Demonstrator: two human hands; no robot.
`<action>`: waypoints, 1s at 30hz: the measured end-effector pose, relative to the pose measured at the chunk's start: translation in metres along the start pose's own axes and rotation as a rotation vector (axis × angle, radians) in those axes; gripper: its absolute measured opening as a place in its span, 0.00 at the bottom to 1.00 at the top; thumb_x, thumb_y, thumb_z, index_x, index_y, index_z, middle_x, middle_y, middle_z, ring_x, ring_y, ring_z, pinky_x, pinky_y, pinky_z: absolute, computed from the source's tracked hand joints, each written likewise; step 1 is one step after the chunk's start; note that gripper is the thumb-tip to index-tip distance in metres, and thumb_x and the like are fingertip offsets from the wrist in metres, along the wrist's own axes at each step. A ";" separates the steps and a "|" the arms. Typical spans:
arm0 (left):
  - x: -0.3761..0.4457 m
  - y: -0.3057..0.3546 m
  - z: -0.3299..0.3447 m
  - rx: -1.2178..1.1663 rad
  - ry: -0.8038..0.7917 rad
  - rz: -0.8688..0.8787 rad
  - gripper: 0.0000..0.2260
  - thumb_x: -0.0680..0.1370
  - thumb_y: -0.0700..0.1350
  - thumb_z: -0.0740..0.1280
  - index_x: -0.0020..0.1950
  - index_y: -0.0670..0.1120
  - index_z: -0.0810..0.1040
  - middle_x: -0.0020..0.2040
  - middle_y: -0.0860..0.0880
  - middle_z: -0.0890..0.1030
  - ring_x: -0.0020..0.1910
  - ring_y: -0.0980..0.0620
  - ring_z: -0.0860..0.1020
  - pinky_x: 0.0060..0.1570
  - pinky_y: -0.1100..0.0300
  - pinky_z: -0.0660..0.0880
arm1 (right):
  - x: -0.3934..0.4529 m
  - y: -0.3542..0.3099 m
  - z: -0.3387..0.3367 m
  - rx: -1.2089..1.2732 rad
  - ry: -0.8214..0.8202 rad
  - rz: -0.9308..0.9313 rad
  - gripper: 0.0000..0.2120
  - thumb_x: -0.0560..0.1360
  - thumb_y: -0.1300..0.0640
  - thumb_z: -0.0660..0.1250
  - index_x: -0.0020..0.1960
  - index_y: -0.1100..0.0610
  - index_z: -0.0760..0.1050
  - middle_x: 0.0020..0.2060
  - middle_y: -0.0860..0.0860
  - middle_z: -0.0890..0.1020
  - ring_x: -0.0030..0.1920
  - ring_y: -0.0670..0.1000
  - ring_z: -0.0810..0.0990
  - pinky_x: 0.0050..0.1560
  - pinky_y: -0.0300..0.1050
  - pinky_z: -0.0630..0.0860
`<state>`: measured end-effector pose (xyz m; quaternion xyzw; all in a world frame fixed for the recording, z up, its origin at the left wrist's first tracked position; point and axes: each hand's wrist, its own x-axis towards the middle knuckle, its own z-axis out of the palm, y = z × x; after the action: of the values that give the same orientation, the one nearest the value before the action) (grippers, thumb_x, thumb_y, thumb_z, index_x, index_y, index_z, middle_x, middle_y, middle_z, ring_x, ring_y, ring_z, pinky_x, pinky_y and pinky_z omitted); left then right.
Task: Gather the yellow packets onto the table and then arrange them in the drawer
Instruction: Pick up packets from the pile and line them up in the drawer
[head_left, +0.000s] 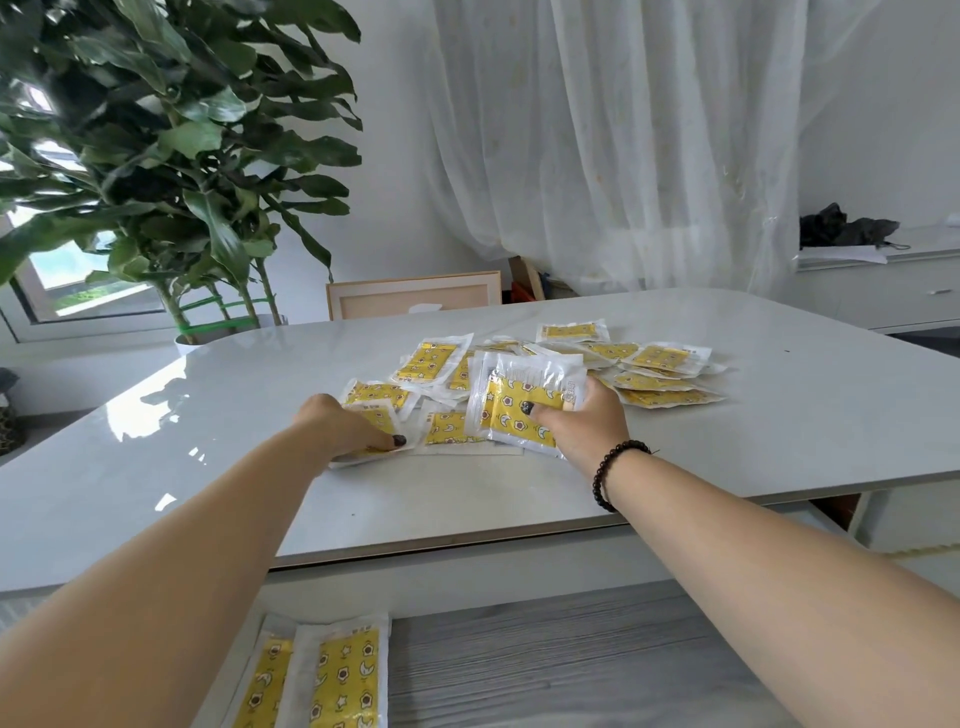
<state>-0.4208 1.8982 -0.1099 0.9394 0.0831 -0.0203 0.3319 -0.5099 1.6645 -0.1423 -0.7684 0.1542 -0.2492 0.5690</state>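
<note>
Several yellow packets (660, 358) in clear wrappers lie scattered in a pile on the white table (208, 415). My right hand (582, 426) grips a small stack of packets (514, 410), lifted a little above the pile, thumb on its front. My left hand (343, 426) rests on a packet (376, 395) at the pile's left edge, fingers curled round it. Below the table's front edge the open drawer (571, 670) shows a grey wood-grain floor. Two packets (343, 675) stand side by side at its left end.
A large potted plant (171, 156) stands behind the table's left corner. A wooden chair back (415, 296) shows at the far edge. Sheer curtains (623, 140) hang behind. A white sideboard (883, 291) with dark items is at the right.
</note>
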 end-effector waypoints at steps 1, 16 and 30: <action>-0.001 0.001 -0.002 -0.035 -0.045 -0.005 0.35 0.60 0.52 0.82 0.58 0.39 0.70 0.45 0.43 0.76 0.41 0.46 0.76 0.40 0.55 0.75 | 0.001 0.001 0.000 0.004 0.026 0.007 0.28 0.70 0.56 0.73 0.67 0.57 0.69 0.64 0.51 0.74 0.60 0.50 0.74 0.55 0.41 0.70; -0.035 0.044 0.046 -0.263 -0.257 0.189 0.22 0.64 0.43 0.79 0.54 0.40 0.78 0.48 0.44 0.82 0.44 0.47 0.81 0.44 0.58 0.79 | 0.010 0.003 0.001 0.036 0.156 0.056 0.29 0.69 0.54 0.74 0.67 0.57 0.70 0.64 0.51 0.76 0.63 0.53 0.75 0.62 0.46 0.73; -0.100 0.029 0.006 -0.216 -0.194 0.372 0.07 0.70 0.44 0.73 0.40 0.41 0.79 0.33 0.49 0.75 0.31 0.51 0.71 0.27 0.65 0.66 | -0.032 -0.021 -0.023 0.157 0.128 0.205 0.26 0.68 0.55 0.74 0.65 0.55 0.72 0.59 0.52 0.79 0.58 0.55 0.79 0.60 0.54 0.76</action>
<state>-0.5140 1.8585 -0.0870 0.8912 -0.1218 -0.0400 0.4350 -0.5503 1.6691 -0.1234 -0.6841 0.2480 -0.2496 0.6389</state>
